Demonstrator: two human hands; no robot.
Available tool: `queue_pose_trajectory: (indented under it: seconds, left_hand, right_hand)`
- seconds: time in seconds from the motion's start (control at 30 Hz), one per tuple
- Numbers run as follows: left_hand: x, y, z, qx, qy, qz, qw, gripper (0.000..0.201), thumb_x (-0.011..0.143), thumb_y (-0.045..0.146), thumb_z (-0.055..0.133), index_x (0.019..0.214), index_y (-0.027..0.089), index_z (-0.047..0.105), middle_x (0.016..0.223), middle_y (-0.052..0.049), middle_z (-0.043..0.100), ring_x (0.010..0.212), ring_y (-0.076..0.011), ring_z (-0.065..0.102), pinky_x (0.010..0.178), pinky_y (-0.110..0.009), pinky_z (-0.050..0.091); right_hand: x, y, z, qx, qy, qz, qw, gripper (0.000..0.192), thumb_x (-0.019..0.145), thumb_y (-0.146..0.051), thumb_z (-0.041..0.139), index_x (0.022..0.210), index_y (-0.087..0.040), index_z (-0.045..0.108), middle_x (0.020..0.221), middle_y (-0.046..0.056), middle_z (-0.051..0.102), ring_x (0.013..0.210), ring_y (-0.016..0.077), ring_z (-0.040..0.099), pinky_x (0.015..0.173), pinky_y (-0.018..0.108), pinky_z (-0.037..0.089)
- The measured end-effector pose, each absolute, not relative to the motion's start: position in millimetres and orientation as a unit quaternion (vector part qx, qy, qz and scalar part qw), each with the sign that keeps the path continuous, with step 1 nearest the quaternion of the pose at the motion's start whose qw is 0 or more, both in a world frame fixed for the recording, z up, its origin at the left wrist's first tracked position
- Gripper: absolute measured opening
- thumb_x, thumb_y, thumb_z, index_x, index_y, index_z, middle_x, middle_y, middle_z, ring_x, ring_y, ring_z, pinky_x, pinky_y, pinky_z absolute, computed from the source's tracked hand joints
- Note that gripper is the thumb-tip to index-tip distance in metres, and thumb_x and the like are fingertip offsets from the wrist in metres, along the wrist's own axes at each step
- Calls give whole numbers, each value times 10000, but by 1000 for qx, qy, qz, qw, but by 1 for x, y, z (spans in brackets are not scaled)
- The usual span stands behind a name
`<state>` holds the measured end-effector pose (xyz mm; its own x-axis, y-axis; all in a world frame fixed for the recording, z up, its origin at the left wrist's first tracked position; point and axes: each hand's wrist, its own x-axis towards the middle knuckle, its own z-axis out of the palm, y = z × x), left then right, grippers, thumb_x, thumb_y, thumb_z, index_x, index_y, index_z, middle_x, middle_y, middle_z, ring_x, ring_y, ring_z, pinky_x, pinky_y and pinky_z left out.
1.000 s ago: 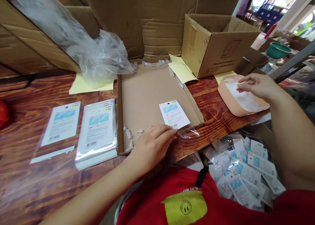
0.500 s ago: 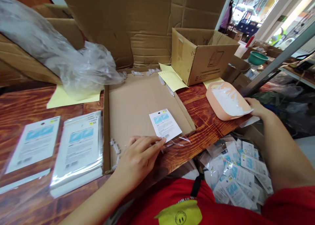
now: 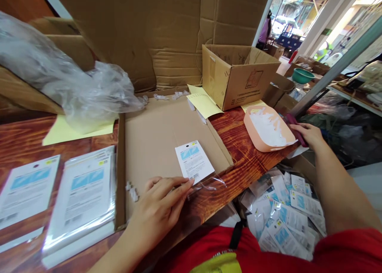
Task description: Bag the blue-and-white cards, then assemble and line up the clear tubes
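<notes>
A small packet (image 3: 193, 165) with a white and blue card in a clear sleeve lies at the near right corner of a flat cardboard tray (image 3: 149, 141). My left hand (image 3: 158, 209) holds down the packet's near edge, its fingertips on the sleeve's open end. My right hand (image 3: 310, 134) reaches to the right of a peach tray (image 3: 256, 141) filled with small white pieces. Its fingers curl over a maroon object (image 3: 291, 121) beside that tray. What the maroon object is cannot be made out.
Two larger stacks of packets (image 3: 80, 193) lie on the wooden table (image 3: 247, 165) to the left. An open carton (image 3: 235, 78), yellow sheets (image 3: 204, 104) and a crumpled plastic bag (image 3: 89, 90) stand behind. A bin of several small packets (image 3: 286, 221) sits below the table edge.
My right hand left the white pieces in the peach tray and moved to its right side, onto the maroon object. My left hand has stayed on the packet. The view has shifted right.
</notes>
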<state>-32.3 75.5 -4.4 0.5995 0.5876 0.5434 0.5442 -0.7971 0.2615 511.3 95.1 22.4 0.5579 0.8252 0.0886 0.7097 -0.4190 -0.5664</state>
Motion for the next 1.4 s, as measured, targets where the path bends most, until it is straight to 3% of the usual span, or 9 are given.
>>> queue_pose_trajectory:
  seconds: [0.13, 0.23, 0.33, 0.53, 0.73, 0.9, 1.0, 1.2, 1.4]
  left_hand:
    - [-35, 78, -7, 894, 308, 322, 45, 272, 972, 173, 543, 1172, 270, 701, 1044, -19, 770, 884, -166, 721, 853, -359, 455]
    - [-36, 81, -8, 896, 299, 326, 46, 275, 978, 209, 534, 1194, 283, 688, 1041, -17, 767, 871, -178, 717, 837, -369, 458]
    - [-35, 83, -7, 900, 286, 328, 35, 270, 978, 222, 528, 1190, 283, 686, 1023, -20, 766, 845, -184, 711, 811, -371, 463]
    - [-32, 82, -3, 901, 274, 335, 25, 271, 970, 196, 527, 1179, 259, 688, 1002, -27, 760, 821, -176, 705, 796, -362, 461]
    - [-33, 83, 0, 907, 264, 329, 14, 258, 977, 181, 519, 1162, 236, 690, 997, -30, 760, 822, -165, 702, 794, -348, 450]
    - [-33, 84, 2, 912, 252, 323, -3, 240, 1002, 199, 493, 1163, 199, 670, 985, -34, 752, 817, -150, 694, 795, -328, 443]
    - [-32, 84, 3, 915, 247, 320, -3, 240, 1003, 204, 493, 1166, 188, 668, 985, -38, 751, 816, -149, 692, 799, -326, 440]
    - [-33, 84, 1, 909, 256, 329, 7, 256, 972, 182, 525, 1166, 201, 690, 988, -38, 758, 811, -159, 699, 798, -336, 443]
    - [-33, 81, 2, 899, 265, 349, 7, 261, 958, 150, 543, 1172, 199, 683, 976, -44, 751, 802, -159, 692, 788, -331, 447]
  right_hand:
    - [499, 44, 40, -786, -416, 149, 432, 778, 841, -664, 180, 1317, -208, 594, 1229, 216, 685, 1062, 396, 668, 808, 518, 534]
    - [487, 14, 50, -727, -388, 211, 526, 941, 786, -757, 83, 1446, -250, 524, 1491, 174, 531, 1284, 427, 545, 916, 538, 492]
    - [480, 1, 52, -707, -369, 246, 551, 1021, 711, -851, 114, 1414, -266, 567, 1507, 171, 508, 1309, 452, 487, 977, 538, 441]
    - [477, 2, 44, -634, -367, 262, 629, 699, 726, -806, 356, 1150, -367, 696, 1360, 134, 626, 1241, 443, 509, 962, 576, 395]
    - [480, 5, 42, -603, -363, 297, 645, 733, 645, -825, 520, 1147, -325, 711, 1417, 137, 587, 1232, 427, 513, 992, 545, 388]
    - [488, 13, 34, -547, -327, 270, 722, 770, 614, -787, 534, 1100, -228, 741, 1269, 189, 643, 954, 338, 609, 873, 518, 454]
    - [496, 15, 31, -555, -346, 267, 708, 762, 654, -763, 465, 1098, -199, 720, 1258, 191, 646, 873, 260, 638, 797, 462, 482]
    - [518, 15, 27, -636, -426, 191, 615, 848, 894, -596, 21, 1182, -110, 653, 1222, 235, 671, 882, 215, 716, 666, 393, 476]
    - [549, 53, 26, -694, -512, 96, 497, 743, 828, -763, 342, 748, -106, 679, 787, 227, 729, 633, 237, 723, 566, 339, 493]
